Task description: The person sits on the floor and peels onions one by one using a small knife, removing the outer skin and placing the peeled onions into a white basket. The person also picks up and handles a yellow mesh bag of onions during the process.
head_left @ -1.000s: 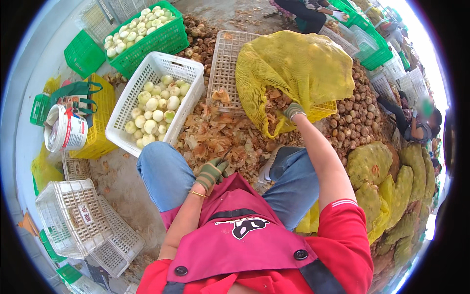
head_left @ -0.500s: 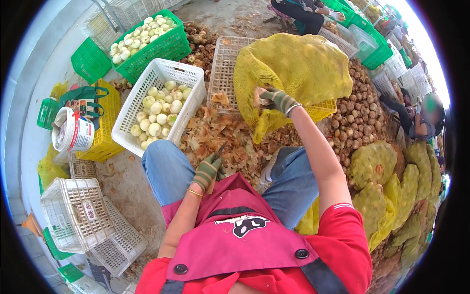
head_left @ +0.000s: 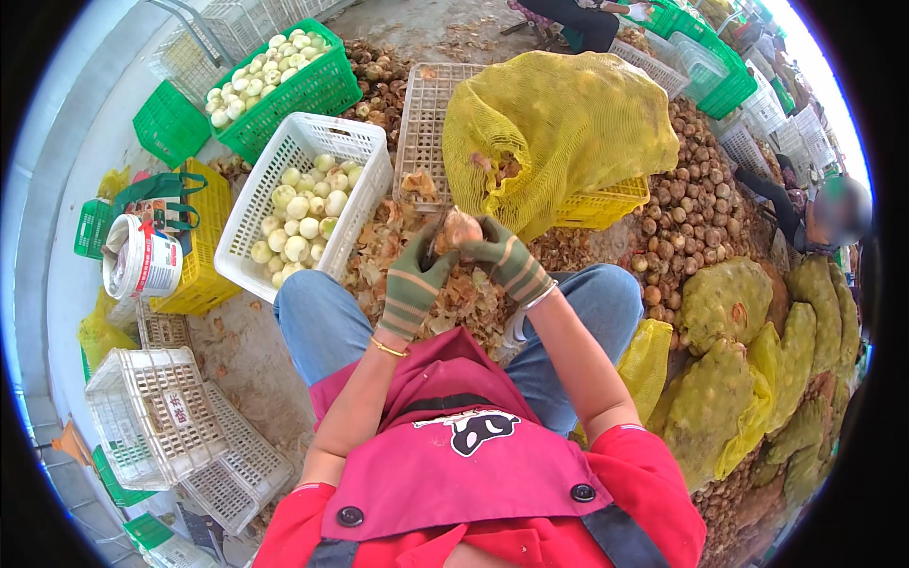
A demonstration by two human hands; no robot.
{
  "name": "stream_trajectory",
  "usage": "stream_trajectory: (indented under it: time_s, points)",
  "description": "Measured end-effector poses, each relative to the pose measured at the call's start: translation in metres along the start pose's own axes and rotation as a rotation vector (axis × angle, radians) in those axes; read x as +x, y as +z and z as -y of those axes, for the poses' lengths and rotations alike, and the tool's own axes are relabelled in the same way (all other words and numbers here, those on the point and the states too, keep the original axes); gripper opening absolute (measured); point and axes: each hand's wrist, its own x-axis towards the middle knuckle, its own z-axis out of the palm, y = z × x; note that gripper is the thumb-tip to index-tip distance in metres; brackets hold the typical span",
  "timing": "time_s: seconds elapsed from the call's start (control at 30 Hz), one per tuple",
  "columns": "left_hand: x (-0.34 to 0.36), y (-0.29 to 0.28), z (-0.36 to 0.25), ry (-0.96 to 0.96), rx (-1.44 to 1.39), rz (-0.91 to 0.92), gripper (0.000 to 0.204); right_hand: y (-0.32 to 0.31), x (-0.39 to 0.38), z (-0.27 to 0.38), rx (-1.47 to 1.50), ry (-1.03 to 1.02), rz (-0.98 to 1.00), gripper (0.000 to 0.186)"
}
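Both gloved hands meet on one brown onion (head_left: 461, 228), held above the heap of papery peels (head_left: 454, 293) between the knees. The left hand (head_left: 417, 275) curls its fingers round the onion's left side; the right hand (head_left: 507, 260) grips the right side. The onion is roundish, so I cannot tell its long axis or where its tip points. Left of the peels stands a white slotted plastic crate (head_left: 365, 170) of smooth pale peeled onions; beyond them slumps a yellow mesh sack (head_left: 568, 123).

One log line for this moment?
left gloved hand: grips small knife | right gloved hand: holds brown-skinned onion | below: pile of peeled skins | beside: white plastic crate of peeled onions
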Motion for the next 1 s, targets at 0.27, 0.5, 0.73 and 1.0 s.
stream_trajectory:
  time_s: [0.27,0.5,0.73,1.0]
  points:
    - [0.003,-0.011,-0.015,-0.338,-0.278,0.045,0.041,0.006,-0.005,-0.007,-0.017,0.022,0.03,0.056]
    - [-0.004,-0.01,0.006,-0.201,-0.059,-0.025,0.05,-0.003,0.001,-0.03,0.393,0.009,0.003,0.04]
    - [-0.003,-0.027,0.016,0.084,0.217,-0.062,0.054,0.012,-0.013,-0.011,0.122,0.02,0.054,0.057]
    - [-0.036,-0.023,-0.007,0.183,0.753,0.018,0.05,0.009,-0.011,-0.02,-0.01,-0.096,-0.035,0.053]
